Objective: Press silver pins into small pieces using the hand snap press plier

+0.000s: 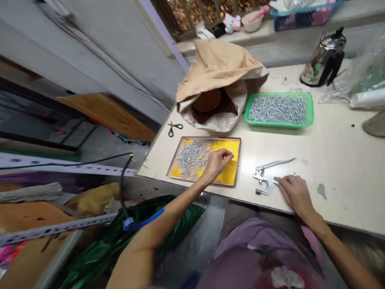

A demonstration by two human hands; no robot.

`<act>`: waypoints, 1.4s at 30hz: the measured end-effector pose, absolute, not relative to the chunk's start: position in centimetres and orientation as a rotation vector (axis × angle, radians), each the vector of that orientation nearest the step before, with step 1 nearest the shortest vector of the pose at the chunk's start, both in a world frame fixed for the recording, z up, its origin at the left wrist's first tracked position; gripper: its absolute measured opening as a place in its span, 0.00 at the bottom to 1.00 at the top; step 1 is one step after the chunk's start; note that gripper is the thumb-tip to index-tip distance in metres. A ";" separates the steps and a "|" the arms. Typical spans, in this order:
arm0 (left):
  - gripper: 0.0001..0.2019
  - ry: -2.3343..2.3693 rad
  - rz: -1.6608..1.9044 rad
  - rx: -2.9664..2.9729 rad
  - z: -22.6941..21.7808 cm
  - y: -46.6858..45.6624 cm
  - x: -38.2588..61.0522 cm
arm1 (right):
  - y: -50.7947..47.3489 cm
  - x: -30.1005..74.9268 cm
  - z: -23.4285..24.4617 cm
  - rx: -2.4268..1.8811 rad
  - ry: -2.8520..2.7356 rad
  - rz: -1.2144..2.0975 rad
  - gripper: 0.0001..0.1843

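Note:
My left hand is over a shallow tray with a yellow bottom, its fingers pinched together above the bare yellow part. Whatever the fingertips hold, if anything, is too small to make out. Many small silvery metal pieces lie heaped in the tray's left half. On the tabletop to the right lie hand press pliers with a spring and splayed handles. My right hand is closed over the lower handle, hiding its end. The upper handle is free.
Behind the tray sits an open brown paper bag. A green bin full of silvery pieces stands beside it. Scissors lie near the table's left edge. A metal kettle and clear plastic are at the back right.

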State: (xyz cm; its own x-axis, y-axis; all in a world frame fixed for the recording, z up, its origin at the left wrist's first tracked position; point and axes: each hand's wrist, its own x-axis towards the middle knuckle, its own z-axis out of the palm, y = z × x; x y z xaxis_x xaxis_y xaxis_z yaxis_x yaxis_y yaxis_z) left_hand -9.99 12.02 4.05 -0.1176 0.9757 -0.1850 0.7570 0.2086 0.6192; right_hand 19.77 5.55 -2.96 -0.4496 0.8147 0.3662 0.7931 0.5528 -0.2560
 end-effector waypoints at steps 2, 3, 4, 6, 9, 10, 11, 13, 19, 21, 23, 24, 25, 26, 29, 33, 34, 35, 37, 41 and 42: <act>0.07 1.729 0.536 1.338 4.3 9.6 -7.2 | 5.5 19.8 -2.9 -1.334 -2.366 0.087 0.14; 0.07 1.656 0.520 1.219 4.3 8.5 -5.8 | 5.5 19.8 -2.9 -1.346 -2.368 0.091 0.14; 0.08 1.602 0.499 1.116 4.2 7.6 -4.6 | 5.4 19.8 -2.9 -1.356 -2.364 0.092 0.14; 0.08 1.561 0.480 0.973 3.7 6.3 -2.6 | 5.3 19.7 -2.9 -1.368 -2.348 0.085 0.13; 0.10 1.582 0.513 0.859 2.5 5.7 -1.1 | 5.2 19.5 -2.9 -1.368 -2.328 0.064 0.13; 0.11 1.591 0.521 0.836 2.1 5.7 -1.0 | 5.2 19.5 -2.9 -1.365 -2.326 0.064 0.13; 0.12 1.598 0.524 0.819 1.8 5.7 -0.9 | 5.2 19.5 -2.8 -1.364 -2.324 0.066 0.13; 0.12 1.605 0.513 0.797 1.3 5.6 -1.0 | 5.2 19.5 -2.8 -1.365 -2.323 0.076 0.13; 0.09 1.609 0.432 0.729 1.5 5.8 -1.0 | 5.2 19.4 -3.0 -1.375 -2.311 0.035 0.12; 0.09 1.610 0.374 0.730 1.6 6.0 -1.0 | 5.2 19.4 -3.0 -1.372 -2.316 0.023 0.12; 0.09 1.609 0.304 0.759 1.6 6.3 -1.1 | 5.2 19.3 -3.1 -1.372 -2.326 0.016 0.13; 0.09 1.604 0.267 0.777 1.5 6.4 -1.3 | 5.2 19.3 -3.1 -1.371 -2.331 0.012 0.13; 0.09 1.596 0.232 0.797 1.5 6.6 -1.4 | 5.2 19.3 -3.1 -1.370 -2.338 0.008 0.13; 0.09 1.585 0.202 0.816 1.4 6.8 -1.5 | 5.2 19.3 -3.0 -1.370 -2.346 0.005 0.13; 0.09 1.538 0.132 0.867 1.3 7.3 -1.9 | 5.2 19.3 -2.8 -1.388 -2.393 0.039 0.14; 0.10 1.476 0.074 0.912 1.7 7.6 -2.0 | 5.1 19.3 -2.4 -1.422 -2.455 0.143 0.14; 0.11 1.471 0.067 0.919 1.8 7.6 -1.9 | 5.1 19.2 -2.4 -1.426 -2.460 0.160 0.14; 0.11 1.468 0.061 0.922 1.8 7.6 -1.8 | 5.1 19.2 -2.4 -1.430 -2.461 0.173 0.14; 0.12 1.479 0.055 0.921 1.7 7.4 -1.5 | 5.1 19.2 -2.4 -1.432 -2.455 0.194 0.14; 0.12 1.531 0.074 0.882 1.4 6.9 -1.1 | 5.0 19.1 -2.6 -1.448 -2.427 0.223 0.15; 0.12 1.535 0.085 0.866 1.4 6.8 -1.1 | 4.9 19.1 -2.7 -1.456 -2.422 0.218 0.15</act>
State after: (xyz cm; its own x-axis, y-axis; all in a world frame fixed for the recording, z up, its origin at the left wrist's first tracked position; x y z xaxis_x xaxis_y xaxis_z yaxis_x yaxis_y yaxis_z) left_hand -1.06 6.76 1.41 0.0947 0.5563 -0.8256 0.4615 0.7103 0.5315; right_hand 19.06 4.93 -2.68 -0.4380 0.8805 0.1814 0.8339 0.4733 -0.2839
